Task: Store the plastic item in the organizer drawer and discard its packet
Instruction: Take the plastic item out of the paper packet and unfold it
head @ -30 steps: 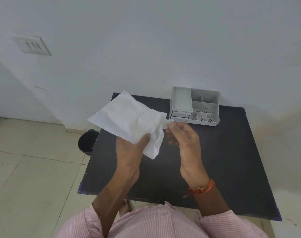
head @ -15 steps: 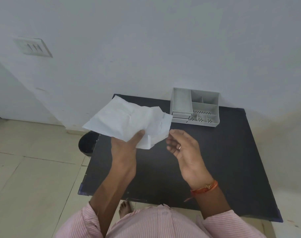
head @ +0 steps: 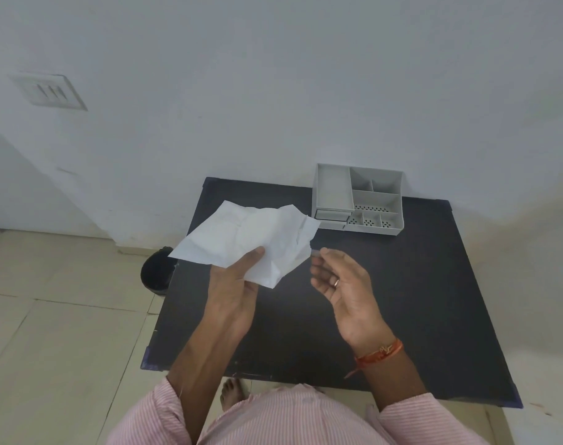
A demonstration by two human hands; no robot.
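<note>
Two hands work above the black square table (head: pixel 402 300), and what has changed in the last second is the gap between them: the right hand (head: pixel 344 284) was pressed against the edge of the crumpled white paper packet (head: pixel 251 242), and now it has drawn clear to the right, with dark tabletop showing between packet and fingers. That reads as the extraction step just finished, so the packet is probably empty and ready for the black round bin (head: pixel 156 273) on the floor at the table's left edge. The left hand (head: pixel 238 284) pinches the packet from below, thumb pressed over its front face and fingers hidden behind the paper. The right hand's palm is turned up and half open, with thumb and forefinger brought together at the tip; something small and pale seems to sit between them, likely the plastic item (head: pixel 315 252), though it is too small and blurred to be sure. The grey plastic compartment organizer (head: pixel 358 200) stands at the far edge of the table against the wall, well apart from both hands, with its small drawer (head: pixel 332 215) at the lower left front apparently pulled out a little. Next, judging by the task, the right hand should carry its catch to that drawer.
</note>
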